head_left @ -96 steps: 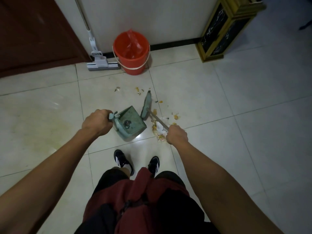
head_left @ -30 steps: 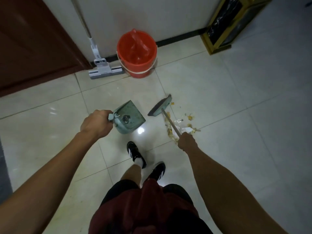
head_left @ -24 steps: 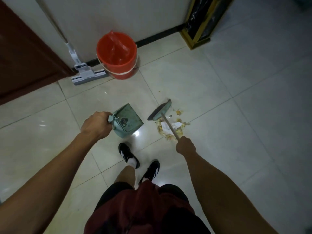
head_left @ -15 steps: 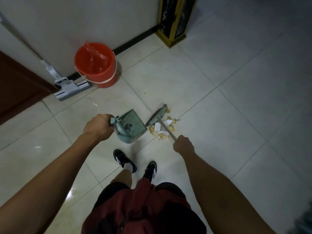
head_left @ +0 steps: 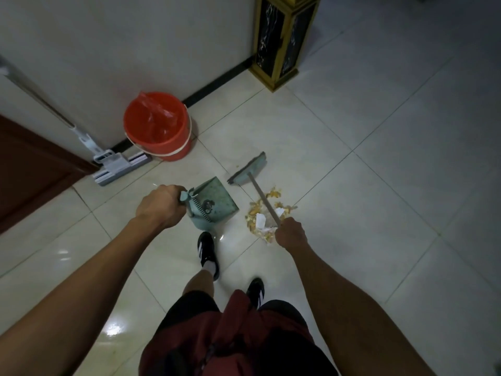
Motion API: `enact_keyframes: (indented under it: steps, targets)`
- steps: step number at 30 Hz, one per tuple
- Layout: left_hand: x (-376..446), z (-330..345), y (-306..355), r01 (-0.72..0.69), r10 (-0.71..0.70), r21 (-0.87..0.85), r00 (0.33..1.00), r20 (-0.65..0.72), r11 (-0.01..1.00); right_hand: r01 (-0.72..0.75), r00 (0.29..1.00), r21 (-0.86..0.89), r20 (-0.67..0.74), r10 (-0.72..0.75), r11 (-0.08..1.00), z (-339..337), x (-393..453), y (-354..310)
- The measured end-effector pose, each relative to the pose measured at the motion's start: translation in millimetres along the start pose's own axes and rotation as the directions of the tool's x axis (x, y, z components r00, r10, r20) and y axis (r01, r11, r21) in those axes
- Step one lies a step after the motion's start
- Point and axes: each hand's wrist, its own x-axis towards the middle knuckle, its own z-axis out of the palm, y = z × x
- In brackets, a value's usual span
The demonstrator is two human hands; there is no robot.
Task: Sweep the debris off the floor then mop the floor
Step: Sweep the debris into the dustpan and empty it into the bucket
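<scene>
My left hand [head_left: 160, 208] grips the handle of a green dustpan [head_left: 215, 206], which hangs over the tiled floor with its mouth toward the pile. My right hand [head_left: 290, 233] grips the thin handle of a green broom [head_left: 248, 169]; the broom head rests on the floor beyond the pile. A heap of yellow scraps and white paper bits, the debris [head_left: 267, 215], lies just right of the dustpan, under the broom handle. A mop [head_left: 116, 165] leans against the wall at the left, its grey head on the floor.
A red bucket [head_left: 158, 126] lined with a red bag stands by the wall beside the mop. A gold and black stand [head_left: 282, 39] sits at the back right. A brown door [head_left: 29, 169] is at the left. My feet [head_left: 207, 252] stand just below the dustpan.
The scattered debris has been swept together into one heap right of the dustpan. The broom head now sits beyond the heap. The view has turned, so bucket and mop appear further left.
</scene>
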Motion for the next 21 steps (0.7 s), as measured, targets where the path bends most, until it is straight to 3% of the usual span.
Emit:
enact_keyframes:
  steps: [12, 21]
  targets:
    - [112.2, -62.7, -93.6, 0.031, -0.030, -0.024, 0.998, 0.049, 0.999, -0.072, 0.989, 0.112, 0.135, 0.057, 0.991, 16.3, 94.2, -192.1]
    - [127.6, -54.8, -99.3, -0.013, 0.015, -0.022, 0.995, 0.094, 1.000, -0.088, 0.983, -0.022, 0.160, 0.090, 0.996, 23.6, 76.6, -178.9]
